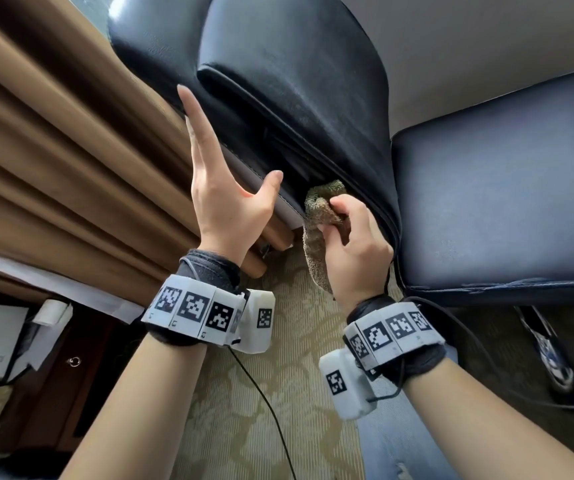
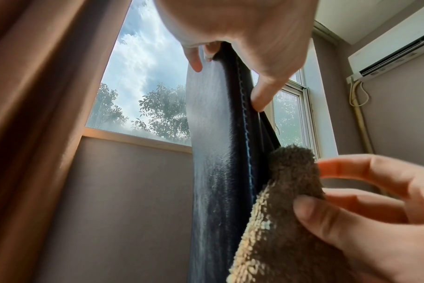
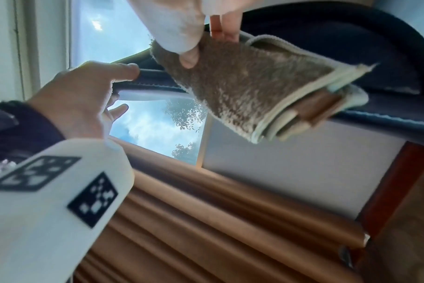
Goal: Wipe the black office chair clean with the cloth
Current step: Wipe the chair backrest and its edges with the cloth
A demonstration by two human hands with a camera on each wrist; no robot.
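Nearest, the right hand has its grip closed round the bunched cloth, pressed into the fold at the lower edge of the black office chair back. Beside it, the left hand lies flat, fingers straight, bracing the stitched side edge. The backrest's long axis runs up and away from the cloth; the right hand is nearer.

The black office chair is covered in smooth leather-like material with a soft shine and a fine grain; a stitched seam runs along its edge. The cloth is brown terry, rough and fluffy, matt, with a flat hem. The curtain is smooth tan fabric. The carpet is ribbed and matt.
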